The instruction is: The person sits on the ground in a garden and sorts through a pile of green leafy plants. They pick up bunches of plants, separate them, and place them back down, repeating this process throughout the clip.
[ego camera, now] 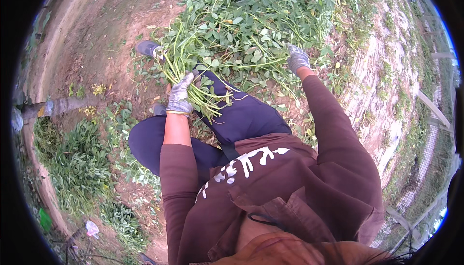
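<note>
My left hand (180,96), in a grey-white work glove, is closed around a bunch of leafy green stems (204,98). The cut or pulled ends of the bunch lie over my dark blue trouser leg (239,109), and its leafy part spreads away beyond the hand. My right hand (298,59), gloved alike, is stretched out to the right edge of a large heap of leafy green plants (250,18). A long, nearly straight stem (262,63) runs from the heap to this hand, which grips its end; the fingertips are partly hidden among leaves.
Smaller piles of greens (81,163) lie on the bare soil (119,22) at left. A post (59,107) crosses the left side. Pale sheeting (373,69) covers ground at right, beside mesh netting (429,149). A crumpled plastic bag (92,228) lies lower left.
</note>
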`<state>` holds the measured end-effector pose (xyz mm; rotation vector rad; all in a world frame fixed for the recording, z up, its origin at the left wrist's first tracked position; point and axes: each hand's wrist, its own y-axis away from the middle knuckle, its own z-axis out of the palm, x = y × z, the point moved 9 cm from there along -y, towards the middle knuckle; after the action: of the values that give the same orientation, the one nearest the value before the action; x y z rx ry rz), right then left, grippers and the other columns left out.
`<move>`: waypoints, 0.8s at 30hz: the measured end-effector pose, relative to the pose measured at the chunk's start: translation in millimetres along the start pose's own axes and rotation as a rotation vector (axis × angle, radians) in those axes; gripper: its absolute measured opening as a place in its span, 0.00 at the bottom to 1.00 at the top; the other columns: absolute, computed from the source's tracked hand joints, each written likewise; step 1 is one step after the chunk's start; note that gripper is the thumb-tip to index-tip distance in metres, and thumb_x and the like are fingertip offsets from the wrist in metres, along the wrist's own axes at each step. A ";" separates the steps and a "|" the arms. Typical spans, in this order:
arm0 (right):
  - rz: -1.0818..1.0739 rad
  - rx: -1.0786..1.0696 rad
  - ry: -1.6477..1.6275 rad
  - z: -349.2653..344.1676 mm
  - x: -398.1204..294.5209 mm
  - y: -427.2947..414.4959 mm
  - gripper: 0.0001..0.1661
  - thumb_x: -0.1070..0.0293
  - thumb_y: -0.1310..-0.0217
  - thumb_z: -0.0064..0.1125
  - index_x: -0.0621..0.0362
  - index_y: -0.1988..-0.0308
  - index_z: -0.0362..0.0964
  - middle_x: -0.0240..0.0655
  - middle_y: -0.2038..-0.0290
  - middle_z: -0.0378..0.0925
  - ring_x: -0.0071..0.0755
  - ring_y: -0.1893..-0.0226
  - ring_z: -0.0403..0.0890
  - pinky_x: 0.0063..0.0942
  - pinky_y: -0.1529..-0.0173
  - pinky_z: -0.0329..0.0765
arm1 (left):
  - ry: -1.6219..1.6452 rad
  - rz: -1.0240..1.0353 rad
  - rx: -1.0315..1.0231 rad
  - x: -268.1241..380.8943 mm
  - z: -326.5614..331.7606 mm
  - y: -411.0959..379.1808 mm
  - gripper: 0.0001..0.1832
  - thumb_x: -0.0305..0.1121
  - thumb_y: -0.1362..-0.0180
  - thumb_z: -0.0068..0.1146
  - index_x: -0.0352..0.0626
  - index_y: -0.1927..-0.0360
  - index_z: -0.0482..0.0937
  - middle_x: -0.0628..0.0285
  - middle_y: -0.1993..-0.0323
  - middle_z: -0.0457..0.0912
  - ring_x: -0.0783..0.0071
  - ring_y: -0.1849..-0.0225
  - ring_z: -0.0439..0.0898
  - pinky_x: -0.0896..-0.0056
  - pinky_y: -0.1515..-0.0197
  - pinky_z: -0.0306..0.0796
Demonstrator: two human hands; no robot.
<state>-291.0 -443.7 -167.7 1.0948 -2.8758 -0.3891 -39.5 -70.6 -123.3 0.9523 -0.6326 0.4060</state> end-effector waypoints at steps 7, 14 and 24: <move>-0.170 -0.399 0.375 75.4 -45.7 15.0 0.22 0.68 0.43 0.51 0.49 0.47 0.72 0.41 0.43 0.72 0.43 0.38 0.67 0.46 0.34 0.58 | 0.051 0.003 -0.008 -0.9 -11.6 13.0 0.19 0.31 0.39 0.55 0.43 0.45 0.68 0.55 0.51 0.79 0.65 0.52 0.80 0.67 0.54 0.78; -0.181 -0.331 0.016 48.7 -37.3 52.9 0.20 0.58 0.41 0.54 0.50 0.50 0.74 0.48 0.55 0.78 0.50 0.53 0.79 0.37 0.47 0.74 | 0.018 0.003 0.022 -0.7 -6.4 10.1 0.10 0.27 0.41 0.57 0.48 0.57 0.73 0.58 0.57 0.82 0.69 0.60 0.82 0.72 0.63 0.78; 0.099 0.340 -1.374 -89.9 -27.9 43.5 0.19 0.59 0.35 0.53 0.61 0.51 0.71 0.34 0.70 0.77 0.25 0.77 0.75 0.22 0.72 0.73 | -0.040 0.017 -0.042 -1.3 7.5 8.4 0.14 0.31 0.38 0.55 0.39 0.51 0.73 0.57 0.53 0.80 0.70 0.56 0.81 0.75 0.57 0.78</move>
<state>-287.0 -413.7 -68.5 0.8542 -4.2830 -0.9811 -47.7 -72.6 -115.8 0.9170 -0.6831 0.3880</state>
